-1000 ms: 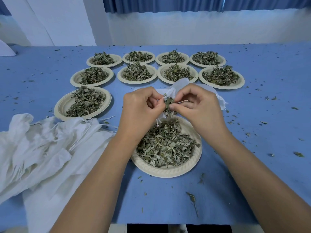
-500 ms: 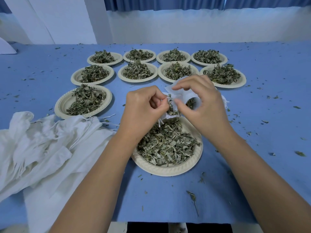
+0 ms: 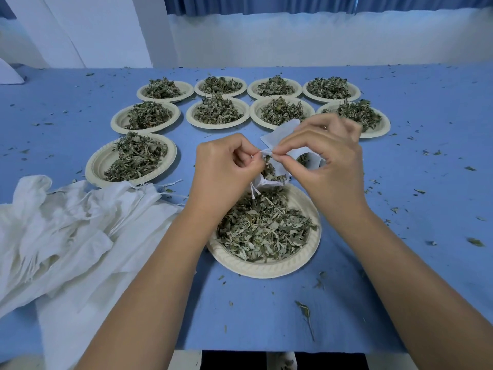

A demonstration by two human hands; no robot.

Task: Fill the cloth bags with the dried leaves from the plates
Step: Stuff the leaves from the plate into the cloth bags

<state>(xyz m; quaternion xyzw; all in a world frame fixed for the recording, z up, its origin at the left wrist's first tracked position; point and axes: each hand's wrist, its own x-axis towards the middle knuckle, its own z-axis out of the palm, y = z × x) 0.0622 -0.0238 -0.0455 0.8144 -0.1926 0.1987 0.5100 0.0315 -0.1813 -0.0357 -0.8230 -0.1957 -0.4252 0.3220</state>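
— So, why held right above the near plate (image 3: 266, 269)?
— To catch stray dried leaves (image 3: 261, 228), likely. Left hand (image 3: 226, 172) and right hand (image 3: 328, 166) each pinching the cloth bag (image 3: 280, 133) at its rim, mouth spread, partly filled, seemingly ready for more.

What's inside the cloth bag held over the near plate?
Dried leaves show in the mouth of the cloth bag, pinched by the left hand and right hand. The cloth hides how far down they go.
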